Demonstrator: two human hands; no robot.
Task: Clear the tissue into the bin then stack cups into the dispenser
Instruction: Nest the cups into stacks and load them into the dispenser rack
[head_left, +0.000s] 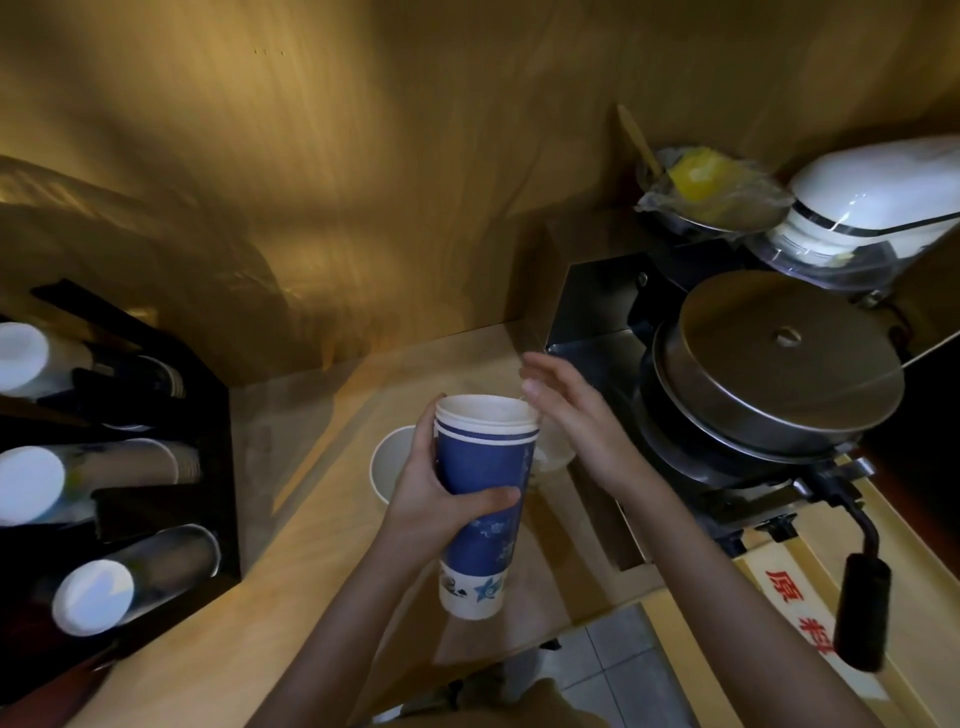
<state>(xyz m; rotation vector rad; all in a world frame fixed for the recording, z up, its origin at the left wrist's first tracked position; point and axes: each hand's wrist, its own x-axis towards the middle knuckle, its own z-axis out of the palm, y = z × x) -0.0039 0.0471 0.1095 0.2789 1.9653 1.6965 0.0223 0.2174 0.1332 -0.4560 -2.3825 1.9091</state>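
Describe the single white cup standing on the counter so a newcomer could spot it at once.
Start at the wooden counter, between the black cup dispenser on the left and the round metal press on the right. The white cup stands there, mouth up, partly hidden by the left hand. Unlike the blue stack held beside it, it is plain and unheld.

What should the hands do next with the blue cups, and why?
Probably carry the stack of blue cups left to the dispenser. The left hand already grips it, the right hand hovers open beside its rim, and no tissue shows.
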